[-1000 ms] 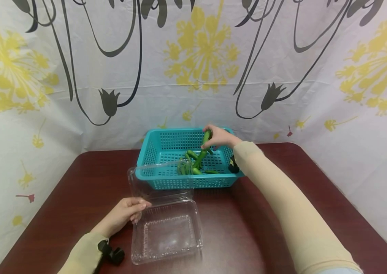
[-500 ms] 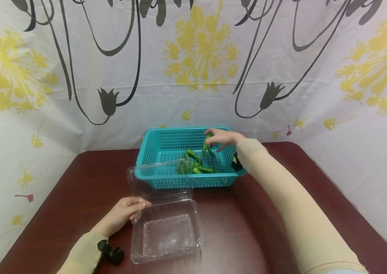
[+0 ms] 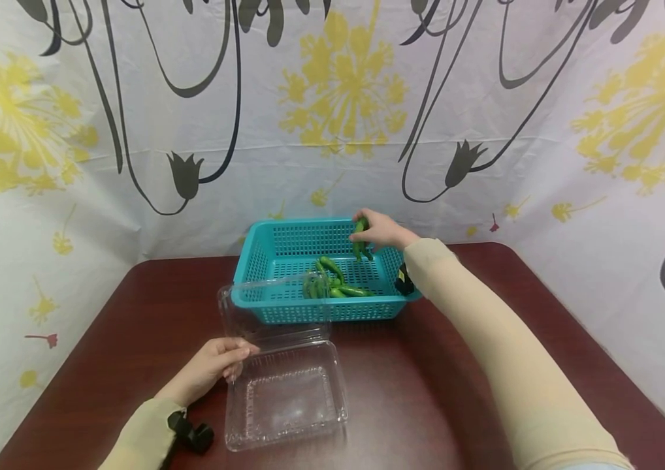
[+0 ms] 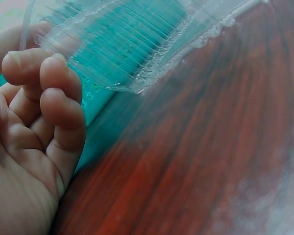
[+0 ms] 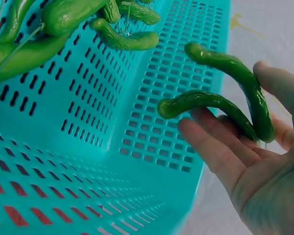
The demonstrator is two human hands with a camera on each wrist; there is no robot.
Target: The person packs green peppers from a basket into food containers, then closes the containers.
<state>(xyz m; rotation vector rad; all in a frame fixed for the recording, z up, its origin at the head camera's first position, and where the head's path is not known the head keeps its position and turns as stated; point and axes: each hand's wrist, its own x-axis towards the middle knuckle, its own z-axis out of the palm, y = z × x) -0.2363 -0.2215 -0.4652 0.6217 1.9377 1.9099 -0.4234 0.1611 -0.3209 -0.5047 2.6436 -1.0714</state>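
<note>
Much room along basket's (image 3: 300, 240) back edge; pinching two bent green peppers (image 5: 252, 90) in right hand (image 5: 259, 178); clear box's (image 3: 288, 398) edge in left hand (image 3: 221, 361).

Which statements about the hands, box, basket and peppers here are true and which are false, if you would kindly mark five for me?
1. The right hand holds green peppers. True.
2. The clear box has its lid closed. False: the lid stands open.
3. The left hand pinches the box. True.
4. The basket is bright red. False: it is turquoise.
5. All the peppers are in the right hand. False: others lie in the basket.
</note>
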